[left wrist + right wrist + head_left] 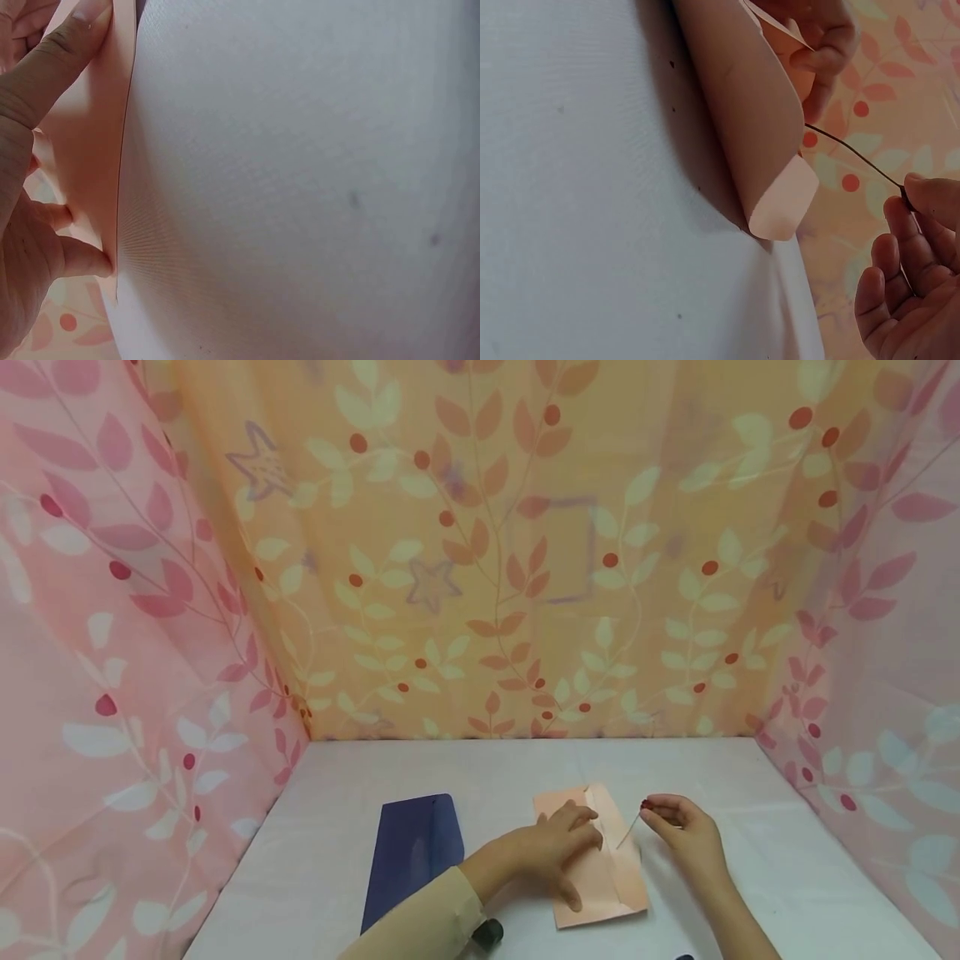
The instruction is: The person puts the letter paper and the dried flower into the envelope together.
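A peach envelope [592, 877] lies on the white table with its flap [626, 860] folded out to the right. My left hand [558, 847] rests on it with the fingers spread; in the left wrist view the thumb [56, 56] presses near its edge. To the right of the flap, my right hand [690, 839] pinches a thin stem [628, 832] by its dark red end, between thumb and forefinger. The stem's free tip points down at the flap. In the right wrist view the stem [855, 152] looks dark and slightly bent; its exact kind cannot be told.
A dark blue envelope [405, 860] lies to the left, partly behind the left sleeve [427, 918]. Beside that sleeve is a small dark rounded object [489, 933]. The white table [337, 777] is bordered by leaf-patterned curtains [487, 568] at the back and both sides.
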Demonstrator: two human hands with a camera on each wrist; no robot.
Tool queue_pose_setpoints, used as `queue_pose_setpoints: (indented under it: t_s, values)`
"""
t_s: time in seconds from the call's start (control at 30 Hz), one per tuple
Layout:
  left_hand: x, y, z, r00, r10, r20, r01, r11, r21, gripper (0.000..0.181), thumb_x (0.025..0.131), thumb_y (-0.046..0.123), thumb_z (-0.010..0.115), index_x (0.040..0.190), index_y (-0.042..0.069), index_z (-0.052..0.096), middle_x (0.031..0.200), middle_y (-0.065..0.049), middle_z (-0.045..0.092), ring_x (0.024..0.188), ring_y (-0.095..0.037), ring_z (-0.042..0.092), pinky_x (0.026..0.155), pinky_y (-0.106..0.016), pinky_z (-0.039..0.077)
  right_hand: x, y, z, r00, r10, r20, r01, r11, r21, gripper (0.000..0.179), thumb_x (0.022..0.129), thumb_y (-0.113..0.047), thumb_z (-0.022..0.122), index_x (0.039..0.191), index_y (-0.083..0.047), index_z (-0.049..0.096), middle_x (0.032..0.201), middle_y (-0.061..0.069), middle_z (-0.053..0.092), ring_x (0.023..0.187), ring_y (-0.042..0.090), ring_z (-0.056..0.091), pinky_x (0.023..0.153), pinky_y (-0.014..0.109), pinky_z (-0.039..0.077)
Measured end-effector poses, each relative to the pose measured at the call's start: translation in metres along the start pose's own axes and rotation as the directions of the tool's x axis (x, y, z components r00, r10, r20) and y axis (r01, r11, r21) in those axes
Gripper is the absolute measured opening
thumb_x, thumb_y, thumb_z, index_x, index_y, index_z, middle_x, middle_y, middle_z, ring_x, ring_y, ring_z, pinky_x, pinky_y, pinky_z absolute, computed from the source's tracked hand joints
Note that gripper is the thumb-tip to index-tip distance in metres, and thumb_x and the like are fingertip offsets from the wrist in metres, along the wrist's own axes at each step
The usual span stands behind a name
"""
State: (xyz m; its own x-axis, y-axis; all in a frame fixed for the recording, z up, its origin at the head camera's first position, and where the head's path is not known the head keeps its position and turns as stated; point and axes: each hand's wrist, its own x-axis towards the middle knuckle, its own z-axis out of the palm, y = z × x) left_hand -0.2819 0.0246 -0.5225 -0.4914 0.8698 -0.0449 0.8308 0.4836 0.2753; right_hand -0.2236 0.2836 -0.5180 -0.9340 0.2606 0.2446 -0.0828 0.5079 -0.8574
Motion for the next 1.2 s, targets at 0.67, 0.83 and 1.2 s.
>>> queue_pose_setpoints:
  t_s: [0.67, 0.83, 1.2]
  values:
    - [-0.002, 0.001, 0.001, 1.000, -0.007, -0.009, 0.007, 1.000, -0.017, 0.086, 0.067, 0.064, 0.085, 0.138, 0.037, 0.042, 0.166, 0.009, 0.017, 0.158, -0.027, 0.010, 0.110, -0.070, 0.033, -0.009, -0.006, 0.026, 0.979, 0.154, 0.134, -0.176, 0.970, 0.171, 0.040, 0.093, -0.024, 0.077, 0.123, 0.000, 0.065, 0.105, 0.011, 0.074, 0.078, 0.020, 0.070, 0.063, 0.028, 0.057]
    - [-0.002, 0.000, 0.002, 1.000, -0.002, -0.019, 0.002, 1.000, -0.008, 0.087, 0.067, 0.064, 0.085, 0.138, 0.037, 0.042, 0.166, 0.010, 0.016, 0.157, -0.022, 0.010, 0.110, -0.069, 0.034, -0.011, -0.007, 0.030, 0.966, 0.184, 0.180, -0.216, 0.961, 0.176, 0.038, 0.094, -0.024, 0.076, 0.123, -0.002, 0.065, 0.105, 0.013, 0.073, 0.071, 0.021, 0.064, 0.056, 0.031, 0.055]
    - [-0.002, 0.000, 0.001, 1.000, -0.010, -0.005, 0.010, 0.999, -0.033, 0.088, 0.067, 0.063, 0.085, 0.140, 0.037, 0.043, 0.166, 0.009, 0.015, 0.158, -0.024, 0.008, 0.110, -0.071, 0.033, -0.015, -0.012, 0.035, 0.955, 0.199, 0.220, -0.246, 0.945, 0.213, 0.034, 0.094, -0.020, 0.075, 0.119, 0.001, 0.065, 0.099, 0.017, 0.074, 0.064, 0.021, 0.063, 0.050, 0.030, 0.053]
